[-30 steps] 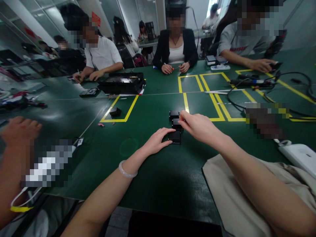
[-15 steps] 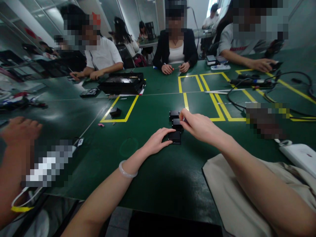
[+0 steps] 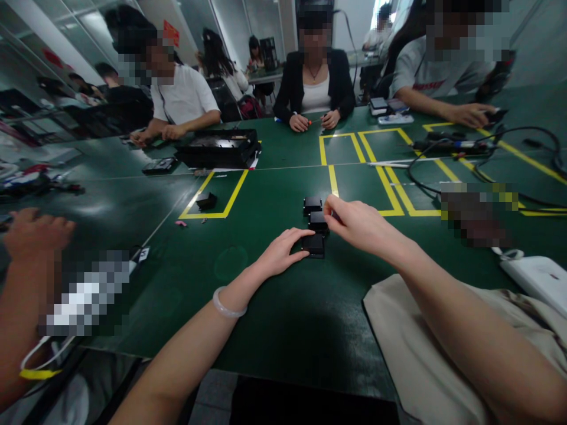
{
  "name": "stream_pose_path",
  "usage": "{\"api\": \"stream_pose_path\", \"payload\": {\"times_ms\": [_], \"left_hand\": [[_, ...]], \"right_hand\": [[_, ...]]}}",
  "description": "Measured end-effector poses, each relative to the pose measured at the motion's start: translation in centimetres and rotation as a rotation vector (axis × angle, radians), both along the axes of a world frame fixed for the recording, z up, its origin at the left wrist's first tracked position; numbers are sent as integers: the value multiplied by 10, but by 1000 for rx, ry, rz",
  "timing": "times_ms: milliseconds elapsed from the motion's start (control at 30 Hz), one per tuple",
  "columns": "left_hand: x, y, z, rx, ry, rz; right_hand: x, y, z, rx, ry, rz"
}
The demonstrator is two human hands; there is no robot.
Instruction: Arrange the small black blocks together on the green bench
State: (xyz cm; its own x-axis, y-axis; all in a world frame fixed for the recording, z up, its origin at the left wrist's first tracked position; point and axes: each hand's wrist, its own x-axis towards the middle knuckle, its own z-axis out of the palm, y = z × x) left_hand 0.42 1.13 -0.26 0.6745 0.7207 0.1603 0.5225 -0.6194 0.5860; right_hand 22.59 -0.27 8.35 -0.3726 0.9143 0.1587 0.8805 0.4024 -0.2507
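Observation:
Three small black boxes lie in a row on the green table: a near box, a middle box and a far box. My left hand, a pale bangle on its wrist, rests beside the near box with thumb and forefinger closed on its left edge. My right hand reaches in from the right, fingertips pinched on the middle box.
A black tray stands at the back left by a yellow taped square holding a small black part. Cables run at the right. A beige cloth and a white device lie near right. Other people sit around the table; another person's arm is at left.
My right hand's fingertips have shifted very slightly at the middle box. My left hand and the boxes stay where they were.

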Motion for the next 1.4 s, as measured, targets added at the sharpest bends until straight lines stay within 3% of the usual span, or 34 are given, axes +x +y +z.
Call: {"api": "stream_pose_path", "payload": {"times_ms": [100, 333, 567, 767, 1200, 1400], "left_hand": [[0, 0, 0, 0, -3, 0], [0, 1, -2, 8, -1, 3], [-1, 1, -2, 9, 6, 11], [0, 0, -1, 10, 2, 10], [1, -1, 1, -9, 3, 13], [0, 0, 0, -8, 4, 13]], "right_hand": [[-2, 0, -1, 24, -51, -67], [-2, -2, 0, 28, -38, -38], [-4, -2, -1, 80, -105, -99], [-1, -1, -2, 29, -13, -13], [3, 1, -1, -25, 33, 1], [0, 0, -1, 21, -35, -42]]}}
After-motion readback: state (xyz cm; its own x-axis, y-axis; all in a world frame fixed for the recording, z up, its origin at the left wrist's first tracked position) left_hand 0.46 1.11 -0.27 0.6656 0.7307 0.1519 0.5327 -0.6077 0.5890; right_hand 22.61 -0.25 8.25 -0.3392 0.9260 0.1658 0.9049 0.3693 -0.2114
